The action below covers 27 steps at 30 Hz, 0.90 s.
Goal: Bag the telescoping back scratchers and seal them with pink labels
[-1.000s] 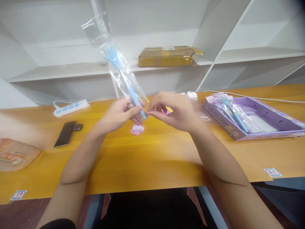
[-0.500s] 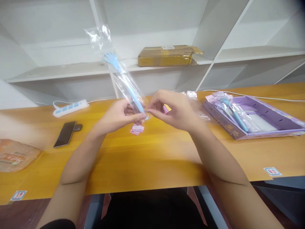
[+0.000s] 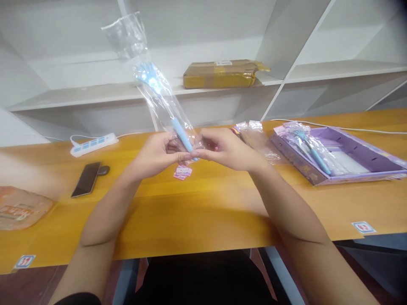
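A light-blue hand-shaped stick [image 3: 160, 101] sits inside a clear plastic sleeve [image 3: 127, 36] that stands tilted up to the left above the orange table [image 3: 203, 207]. My left hand [image 3: 157, 154] pinches the lower end of the sleeve and stick. Facing it, my right hand [image 3: 227, 148] is closed, its fingertips on the same lower end. A small pink sticker sheet [image 3: 182, 172] lies on the table just below both hands.
A purple box [image 3: 349, 156] with more bagged sticks stands at the right, with loose clear sleeves [image 3: 257, 137] beside it. A phone [image 3: 86, 178] and a white power strip [image 3: 94, 144] lie at the left, an orange packet [image 3: 19, 209] at the far left. A brown parcel [image 3: 222, 74] rests on the shelf.
The bagged stick dipped slightly, then rose and tilted further left. My right hand has lowered and closed in on the bottom end of the sleeve.
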Each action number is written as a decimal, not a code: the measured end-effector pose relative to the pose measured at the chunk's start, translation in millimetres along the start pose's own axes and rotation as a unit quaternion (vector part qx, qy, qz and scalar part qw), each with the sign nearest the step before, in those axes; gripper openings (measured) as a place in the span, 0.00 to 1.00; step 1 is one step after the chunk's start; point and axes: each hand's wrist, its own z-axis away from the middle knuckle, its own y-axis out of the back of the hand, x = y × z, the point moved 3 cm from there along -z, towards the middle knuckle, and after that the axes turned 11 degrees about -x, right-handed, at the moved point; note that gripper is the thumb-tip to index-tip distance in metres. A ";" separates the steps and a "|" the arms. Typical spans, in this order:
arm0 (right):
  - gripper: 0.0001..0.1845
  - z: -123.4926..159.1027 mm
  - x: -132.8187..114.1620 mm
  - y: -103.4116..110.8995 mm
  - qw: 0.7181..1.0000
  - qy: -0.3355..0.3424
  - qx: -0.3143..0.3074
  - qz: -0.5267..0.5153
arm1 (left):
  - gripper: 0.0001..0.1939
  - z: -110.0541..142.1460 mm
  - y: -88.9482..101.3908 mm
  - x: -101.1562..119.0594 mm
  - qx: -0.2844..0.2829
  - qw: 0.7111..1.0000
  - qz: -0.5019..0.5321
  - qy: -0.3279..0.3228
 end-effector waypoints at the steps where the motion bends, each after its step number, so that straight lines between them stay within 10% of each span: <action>1: 0.24 -0.8 0.7 -0.8 1.000 0.006 -0.007 -0.008 | 0.21 0.1 -0.3 0.1 -0.001 1.000 0.000 -0.003; 27: 0.29 -5.1 2.2 -10.9 0.995 0.087 -0.031 -0.035 | 0.17 8.5 2.4 11.6 -0.006 0.967 -0.252 -0.034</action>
